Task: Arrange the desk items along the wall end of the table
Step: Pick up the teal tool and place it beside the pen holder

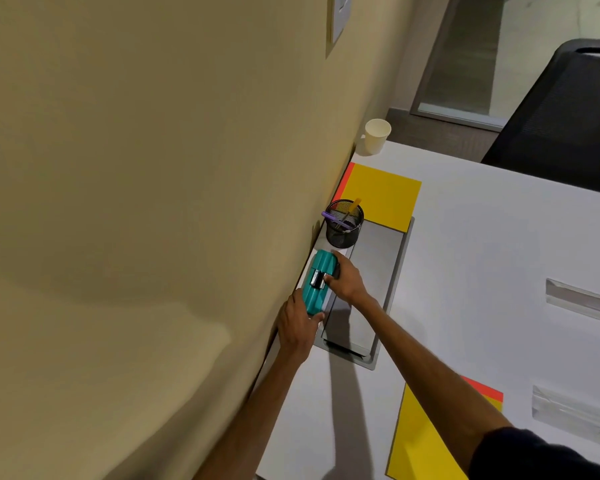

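Your left hand (pixel 297 323) grips the teal case (pixel 317 284) at its 6 o'clock end, your right hand (pixel 345 280) at 3 o'clock. It lies against the wall (pixel 153 168), 7 o'clock from the pen holder (pixel 344 225). Probably rigid, light and slick: hold both ends.

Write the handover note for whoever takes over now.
Both grip the teal case: left hand at its near end, right hand at its far side.
The case is at the wall, next to the mesh pen holder.
Done: pen holder, far yellow sheets and paper cup sit along the wall.
Left: let go of the case; probably move the near yellow sheets up too.
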A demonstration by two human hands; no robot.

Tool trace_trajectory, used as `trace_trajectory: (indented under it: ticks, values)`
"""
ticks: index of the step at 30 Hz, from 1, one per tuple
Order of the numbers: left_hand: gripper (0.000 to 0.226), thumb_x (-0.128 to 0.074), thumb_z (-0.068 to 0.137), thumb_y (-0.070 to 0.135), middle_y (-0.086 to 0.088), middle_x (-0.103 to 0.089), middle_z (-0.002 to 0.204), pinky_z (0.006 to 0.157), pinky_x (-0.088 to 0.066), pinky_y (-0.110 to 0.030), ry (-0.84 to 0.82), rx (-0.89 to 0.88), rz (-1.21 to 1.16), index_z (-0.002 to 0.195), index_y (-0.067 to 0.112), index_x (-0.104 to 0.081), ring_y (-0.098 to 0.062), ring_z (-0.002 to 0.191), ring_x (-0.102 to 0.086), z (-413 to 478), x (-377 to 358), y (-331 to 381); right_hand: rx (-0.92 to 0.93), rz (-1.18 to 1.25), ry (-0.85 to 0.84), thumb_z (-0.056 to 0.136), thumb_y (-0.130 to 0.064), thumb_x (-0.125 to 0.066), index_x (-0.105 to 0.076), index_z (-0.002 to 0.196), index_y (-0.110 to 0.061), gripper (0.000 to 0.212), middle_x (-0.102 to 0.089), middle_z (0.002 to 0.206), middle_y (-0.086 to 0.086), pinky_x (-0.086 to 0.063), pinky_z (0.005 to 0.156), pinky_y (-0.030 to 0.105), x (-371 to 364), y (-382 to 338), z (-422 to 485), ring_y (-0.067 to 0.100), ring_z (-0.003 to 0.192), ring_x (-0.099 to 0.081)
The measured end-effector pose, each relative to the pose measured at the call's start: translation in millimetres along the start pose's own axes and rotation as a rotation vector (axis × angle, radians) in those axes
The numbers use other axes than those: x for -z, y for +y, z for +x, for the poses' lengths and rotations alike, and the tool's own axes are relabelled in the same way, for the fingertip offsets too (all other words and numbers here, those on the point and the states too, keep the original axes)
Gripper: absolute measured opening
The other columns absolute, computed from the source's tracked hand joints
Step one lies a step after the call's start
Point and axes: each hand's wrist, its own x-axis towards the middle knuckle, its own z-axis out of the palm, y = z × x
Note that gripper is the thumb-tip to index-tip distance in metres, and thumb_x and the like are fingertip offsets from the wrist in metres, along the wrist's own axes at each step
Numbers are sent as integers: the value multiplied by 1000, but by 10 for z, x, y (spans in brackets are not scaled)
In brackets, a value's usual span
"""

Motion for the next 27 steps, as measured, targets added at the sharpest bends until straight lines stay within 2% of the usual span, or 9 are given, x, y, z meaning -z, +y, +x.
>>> trace_trajectory:
  ticks: [4,7,9,13,15,18,20,22,27]
  values:
    - [78,-70,85,48,-3,-50,142,109,-40,-25,-67,20,-22,146,15,-34,-17,131,-50,-9,26,-5,5,26,13,92,-6,-63,-30,150,-4,66,-48,145,18,-44,112,44,-4,6,-54,31,132,-50]
    - [94,-65,86,54,-6,-29,159,120,-27,-30,-93,21,41,155,11,-17,-21,148,-31,-67,67,-42,30,17,30,93,-9,-63,-31,149,-3,64,-46,145,19,-44,111,45,14,39,-158,32,131,-50]
    - [97,-63,88,52,-6,-20,163,122,-21,-32,-121,13,36,157,10,-10,-22,151,-22,-122,90,-79,72,-10,43,94,-10,-62,-29,150,-3,66,-42,149,19,-43,112,46,32,64,-248,32,134,-47]
    - [89,-65,91,40,-5,-25,161,121,-21,-29,-133,-16,5,156,10,-12,-20,149,-27,-222,114,-101,126,45,13,93,-2,-60,-22,153,-7,71,-44,144,19,-53,101,45,55,72,-409,32,129,-53]
    - [88,-67,90,37,-5,-26,160,121,-20,-28,-113,-27,16,156,10,-14,-20,149,-28,-276,133,-75,113,76,6,92,0,-59,-18,153,-8,74,-44,145,18,-51,103,45,49,56,-507,33,129,-53]
    - [92,-67,91,33,-8,-15,164,123,-19,-31,-120,-25,39,157,9,-7,-23,152,-19,-373,180,-72,57,151,35,91,3,-59,-23,151,-10,72,-48,143,18,-48,104,46,9,52,-665,36,132,-51]
    - [92,-65,93,29,-10,-9,165,123,-21,-34,-121,-35,37,157,9,-3,-25,153,-14,-441,228,-82,-4,162,63,91,1,-59,-22,153,-9,73,-42,151,16,-43,108,46,-23,65,-811,35,138,-45]
    - [88,-63,94,28,-9,-10,165,123,-21,-34,-126,-61,33,157,9,-4,-25,153,-14,-510,288,-89,-58,136,95,94,-5,-60,-24,154,-8,70,-36,157,14,-37,114,45,-29,103,-956,32,143,-38]
    - [68,-64,94,20,-9,-35,156,117,-37,-34,-148,-148,-19,151,9,-27,-23,145,-36,-742,430,-56,-93,103,226,95,-6,-60,-42,144,-4,52,-47,148,15,-41,114,37,1,224,-1378,29,137,-46]
